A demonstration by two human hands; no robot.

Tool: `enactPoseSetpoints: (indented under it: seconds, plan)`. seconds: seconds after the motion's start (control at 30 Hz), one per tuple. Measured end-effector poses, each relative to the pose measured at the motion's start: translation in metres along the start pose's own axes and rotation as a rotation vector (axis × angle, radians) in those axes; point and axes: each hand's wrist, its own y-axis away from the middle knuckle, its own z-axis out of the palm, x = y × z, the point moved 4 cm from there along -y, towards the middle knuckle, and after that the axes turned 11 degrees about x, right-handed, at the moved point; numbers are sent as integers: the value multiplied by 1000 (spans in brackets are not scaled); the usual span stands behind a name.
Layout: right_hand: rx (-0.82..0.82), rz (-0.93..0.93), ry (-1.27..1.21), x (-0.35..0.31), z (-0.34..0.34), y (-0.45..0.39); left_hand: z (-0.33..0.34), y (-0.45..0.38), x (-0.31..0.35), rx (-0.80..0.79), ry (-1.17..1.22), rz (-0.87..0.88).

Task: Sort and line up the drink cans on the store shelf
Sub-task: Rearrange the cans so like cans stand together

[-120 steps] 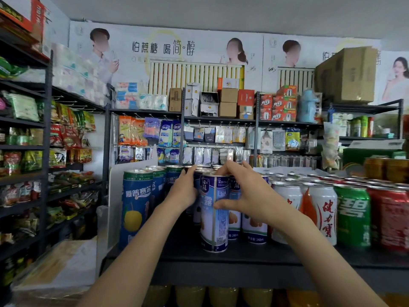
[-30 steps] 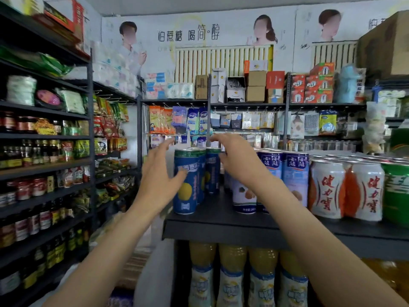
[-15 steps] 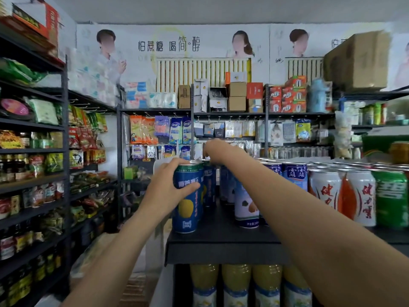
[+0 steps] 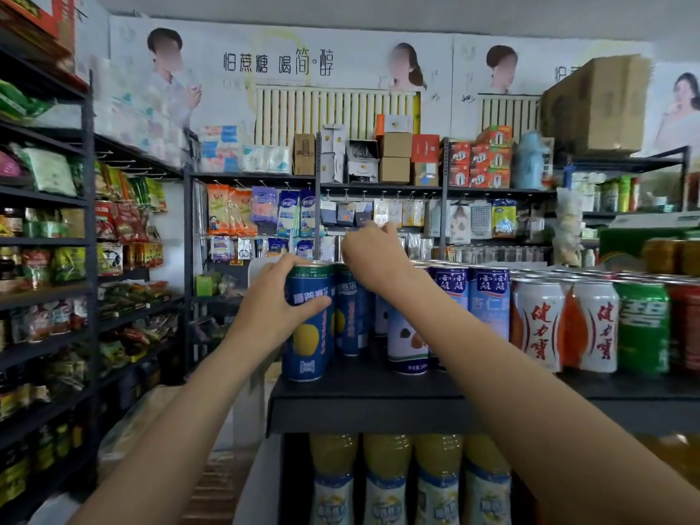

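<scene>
Dim even light, soft blur, edges warped

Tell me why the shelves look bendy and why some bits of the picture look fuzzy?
Head view: the wide lens bows the left shelf post and tilts the cardboard box near the corner; the edges smear soft, so the green can looks fuzzier than the blue can in the left hand. The right hand is slightly blurred. Light is flat, shadows faint.
</scene>
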Motion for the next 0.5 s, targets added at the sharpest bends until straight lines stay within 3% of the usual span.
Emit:
enactPoseSetpoints:
  seconds: [0.23,0.5]
  plan:
    - [-61,-75,16,-3,-3,34,1,3,0,46,-19,26]
    - [2,-52,129,6,7,68,1,16,2,60,10,53]
